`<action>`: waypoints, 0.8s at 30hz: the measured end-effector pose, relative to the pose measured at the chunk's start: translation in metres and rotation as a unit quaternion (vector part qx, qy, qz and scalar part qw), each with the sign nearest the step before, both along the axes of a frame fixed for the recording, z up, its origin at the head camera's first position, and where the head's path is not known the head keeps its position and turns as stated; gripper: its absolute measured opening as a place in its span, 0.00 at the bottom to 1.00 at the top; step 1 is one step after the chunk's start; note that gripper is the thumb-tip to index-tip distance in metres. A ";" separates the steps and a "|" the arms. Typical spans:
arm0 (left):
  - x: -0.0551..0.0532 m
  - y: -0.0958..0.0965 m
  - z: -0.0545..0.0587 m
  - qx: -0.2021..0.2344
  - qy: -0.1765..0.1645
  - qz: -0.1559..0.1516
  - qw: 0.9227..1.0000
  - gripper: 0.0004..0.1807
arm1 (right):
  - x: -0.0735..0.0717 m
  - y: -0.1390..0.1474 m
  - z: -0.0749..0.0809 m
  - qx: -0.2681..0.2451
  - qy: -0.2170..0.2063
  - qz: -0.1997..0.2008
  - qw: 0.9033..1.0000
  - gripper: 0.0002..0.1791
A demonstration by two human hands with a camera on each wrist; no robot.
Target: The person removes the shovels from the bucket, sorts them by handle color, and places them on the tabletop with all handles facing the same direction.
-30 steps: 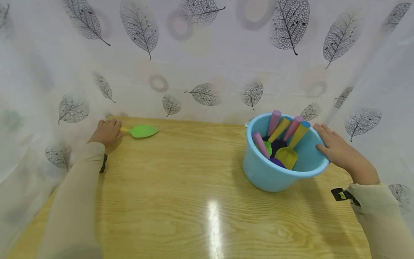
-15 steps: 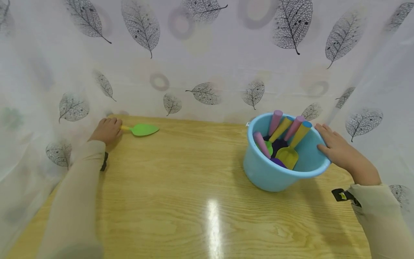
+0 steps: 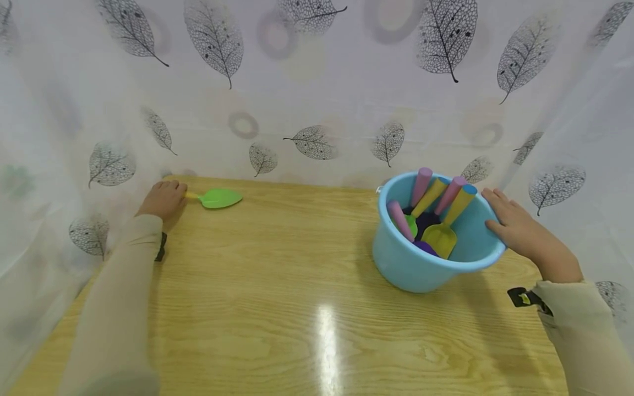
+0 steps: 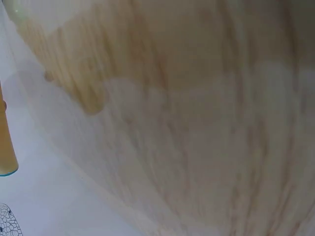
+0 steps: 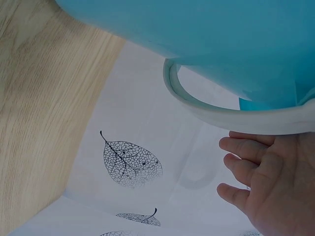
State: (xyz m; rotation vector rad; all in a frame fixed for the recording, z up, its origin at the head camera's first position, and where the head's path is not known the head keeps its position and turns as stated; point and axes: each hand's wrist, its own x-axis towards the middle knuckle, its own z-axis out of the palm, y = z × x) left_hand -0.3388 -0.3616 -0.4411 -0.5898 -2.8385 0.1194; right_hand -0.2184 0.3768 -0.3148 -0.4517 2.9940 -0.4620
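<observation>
At the far left of the table, my left hand (image 3: 162, 199) grips the yellow handle of a toy trowel, its green blade (image 3: 221, 198) pointing right. The left wrist view shows the blue-tipped end of the yellow handle (image 4: 7, 147) at its left edge. A light blue bucket (image 3: 421, 269) stands on the right, and my right hand (image 3: 525, 234) rests at its right rim with fingers extended. In the right wrist view, the fingers (image 5: 241, 150) lie loosely straight beside the white bucket handle (image 5: 236, 118). Inside the bucket are several toy tools, including a yellow scoop (image 3: 440, 239).
Pink handles (image 3: 400, 221) and yellow handles (image 3: 458, 206) stick up from the bucket. A white curtain (image 3: 317, 82) with leaf prints borders the wooden table (image 3: 267, 286) at the back and both sides. Light glares off the tabletop near the front middle.
</observation>
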 end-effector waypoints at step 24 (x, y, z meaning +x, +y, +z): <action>-0.002 0.002 -0.005 -0.015 -0.018 0.018 1.000 0.12 | 0.000 0.000 0.001 -0.004 0.004 0.003 1.000 0.35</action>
